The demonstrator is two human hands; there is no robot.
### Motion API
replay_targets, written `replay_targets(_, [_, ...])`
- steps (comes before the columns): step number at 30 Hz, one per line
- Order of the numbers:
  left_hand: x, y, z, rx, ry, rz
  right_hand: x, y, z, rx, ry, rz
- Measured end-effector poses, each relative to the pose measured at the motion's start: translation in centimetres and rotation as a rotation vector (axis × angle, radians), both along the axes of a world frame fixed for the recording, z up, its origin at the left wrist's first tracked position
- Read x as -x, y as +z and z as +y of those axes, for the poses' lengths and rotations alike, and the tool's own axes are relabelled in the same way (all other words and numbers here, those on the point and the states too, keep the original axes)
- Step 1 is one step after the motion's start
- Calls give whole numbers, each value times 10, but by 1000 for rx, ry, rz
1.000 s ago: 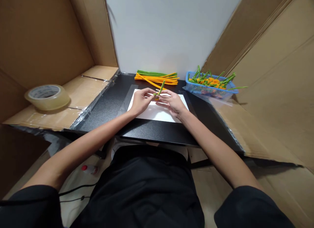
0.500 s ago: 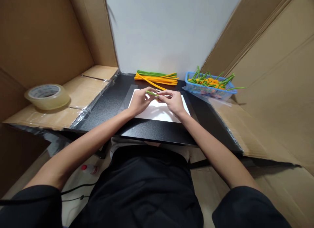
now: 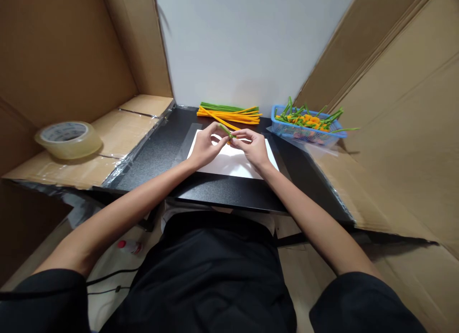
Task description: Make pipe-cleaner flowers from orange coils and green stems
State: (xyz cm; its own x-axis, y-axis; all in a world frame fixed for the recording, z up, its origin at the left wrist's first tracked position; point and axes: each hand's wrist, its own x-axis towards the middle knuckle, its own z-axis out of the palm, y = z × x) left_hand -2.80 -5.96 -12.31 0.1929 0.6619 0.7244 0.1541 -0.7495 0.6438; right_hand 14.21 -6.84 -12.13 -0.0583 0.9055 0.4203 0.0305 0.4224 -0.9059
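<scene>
Over a white sheet (image 3: 233, 166), my left hand (image 3: 207, 144) and my right hand (image 3: 254, 147) meet with fingertips pinched together. Between them is a green pipe cleaner (image 3: 225, 129), its stem slanting up to the left. A bit of orange shows just under the fingertips; most of that piece is hidden by my fingers. Behind my hands lies a bundle of orange pipe cleaners (image 3: 236, 116), one of them angled toward me, with green pipe cleaners (image 3: 225, 106) at its back.
A blue basket (image 3: 304, 132) of green and orange pipe-cleaner pieces stands at the back right of the black table (image 3: 215, 192). Clear tape (image 3: 70, 139) lies on cardboard at left. Cardboard walls (image 3: 401, 113) flank both sides. A red-capped bottle (image 3: 129, 247) is on the floor.
The green stem between my hands has turned from nearly level to a steeper slant. My left fingers have shifted slightly around it; both arms stay almost in place.
</scene>
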Motion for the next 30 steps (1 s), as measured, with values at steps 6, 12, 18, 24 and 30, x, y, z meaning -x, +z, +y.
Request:
replay_targets(6, [-1, -1, -1, -19, 8, 2, 4, 0, -2, 48, 28, 65])
replay_targets(12, [2, -1, 3, -17, 25, 51, 3, 0, -4, 117, 71, 74])
replay_targets(18, [12, 5, 10, -157, -7, 175, -3, 4, -4, 79, 94, -28])
replay_targets(24, [20, 12, 15, -217, -98, 342, -12, 10, -3, 194, 289, -4])
replay_targets(30, [18, 8, 15, -235, -60, 340, -13, 9, -3, 223, 322, 11])
